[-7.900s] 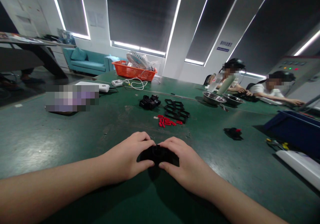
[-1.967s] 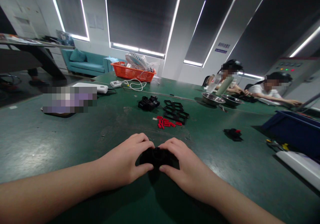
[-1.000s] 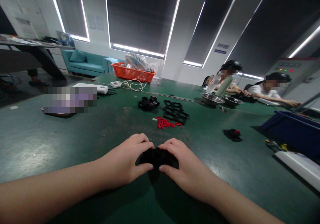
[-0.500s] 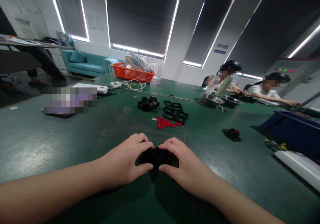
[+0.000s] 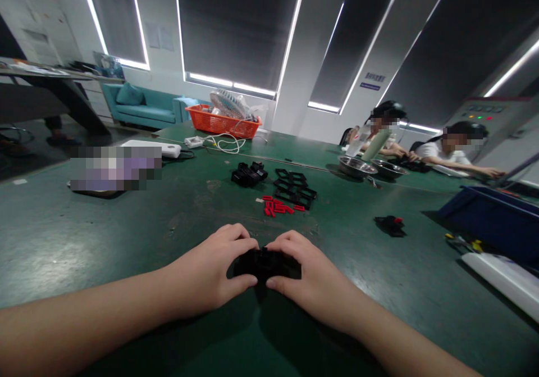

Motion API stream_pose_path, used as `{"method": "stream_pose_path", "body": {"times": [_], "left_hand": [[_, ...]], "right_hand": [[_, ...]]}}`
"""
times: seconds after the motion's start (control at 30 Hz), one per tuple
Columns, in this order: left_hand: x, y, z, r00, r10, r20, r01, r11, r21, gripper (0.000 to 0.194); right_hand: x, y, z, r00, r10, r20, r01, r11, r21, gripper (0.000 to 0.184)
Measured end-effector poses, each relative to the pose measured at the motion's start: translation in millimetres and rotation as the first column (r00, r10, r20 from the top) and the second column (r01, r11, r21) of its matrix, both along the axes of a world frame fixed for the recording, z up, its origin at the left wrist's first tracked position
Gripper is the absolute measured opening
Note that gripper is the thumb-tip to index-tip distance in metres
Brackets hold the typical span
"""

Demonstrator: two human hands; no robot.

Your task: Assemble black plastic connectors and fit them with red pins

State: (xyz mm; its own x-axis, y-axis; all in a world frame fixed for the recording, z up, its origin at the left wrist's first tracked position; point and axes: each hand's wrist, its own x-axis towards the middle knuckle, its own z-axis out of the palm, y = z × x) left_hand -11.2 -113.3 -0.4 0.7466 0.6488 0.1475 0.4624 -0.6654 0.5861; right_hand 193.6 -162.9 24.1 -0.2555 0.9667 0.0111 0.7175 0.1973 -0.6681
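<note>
Near the front of the green table, my left hand (image 5: 221, 264) and my right hand (image 5: 303, 270) grip a black plastic part (image 5: 263, 260) from either side. Thumbs are on its near side and fingers over its top; much of it is hidden by the hands and shadow. Beyond it lie several small red plastic pieces (image 5: 279, 207) in a loose heap. Behind those rest flat black plastic frames (image 5: 295, 188), with a cluster of black plastic parts (image 5: 249, 174) to their left. A black part with a red piece (image 5: 391, 225) lies apart on the right.
An orange basket (image 5: 223, 123) holding a fan stands at the back. A white cable (image 5: 229, 142) and a blurred flat item (image 5: 118, 169) lie left. Metal bowls (image 5: 357, 167) stand back right, near two people. A blue bin (image 5: 497, 211) and white object (image 5: 501, 284) are at right.
</note>
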Motion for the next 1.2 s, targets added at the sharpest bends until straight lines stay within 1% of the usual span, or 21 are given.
{"method": "stream_pose_path", "body": {"times": [0.37, 0.67, 0.77, 0.87, 0.93, 1.0, 1.07, 1.13, 1.2], "left_hand": [[-1.1, 0.9, -1.7, 1.0, 0.001, 0.013, 0.0, 1.0, -0.017, 0.025], [-0.5, -1.0, 0.8, 1.0, 0.001, -0.001, -0.001, 1.0, -0.003, 0.027], [-0.3, -0.9, 0.6, 1.0, 0.012, -0.002, -0.012, 1.0, -0.003, 0.028], [-0.4, -1.0, -0.8, 1.0, 0.016, 0.009, -0.016, 1.0, 0.004, 0.03], [-0.5, -1.4, -1.4, 1.0, 0.017, 0.011, -0.017, 1.0, 0.005, 0.03], [-0.4, -1.8, -1.4, 1.0, 0.021, 0.0, -0.021, 1.0, -0.004, 0.029], [-0.4, -2.0, -1.1, 1.0, 0.022, -0.008, -0.022, 1.0, -0.009, 0.028], [-0.5, -2.0, -1.1, 1.0, 0.02, -0.005, -0.02, 1.0, -0.004, 0.028], [-0.8, -1.8, -1.6, 1.0, 0.024, 0.0, -0.024, 1.0, 0.005, 0.029]], "right_hand": [[0.9, 0.6, -1.3, 1.0, -0.011, -0.015, 0.011, 1.0, -0.003, 0.034], [4.8, 3.7, -0.5, 0.999, 0.015, -0.042, -0.016, 1.0, -0.02, 0.037], [7.2, 4.0, 2.7, 0.997, 0.039, -0.071, -0.043, 0.997, -0.057, 0.045], [11.8, 5.7, 5.3, 0.99, 0.034, -0.139, -0.051, 0.992, -0.119, 0.055], [16.0, 8.8, 5.0, 0.976, 0.022, -0.218, -0.059, 0.985, -0.163, 0.05], [20.0, 13.2, 2.5, 0.949, -0.014, -0.314, -0.048, 0.981, -0.189, 0.038], [22.7, 17.9, -1.7, 0.927, -0.079, -0.367, 0.015, 0.985, -0.175, 0.026], [23.5, 21.5, -6.6, 0.924, -0.133, -0.358, 0.087, 0.986, -0.141, 0.02], [22.8, 23.2, -10.9, 0.935, -0.146, -0.322, 0.129, 0.989, -0.074, 0.017]]}}
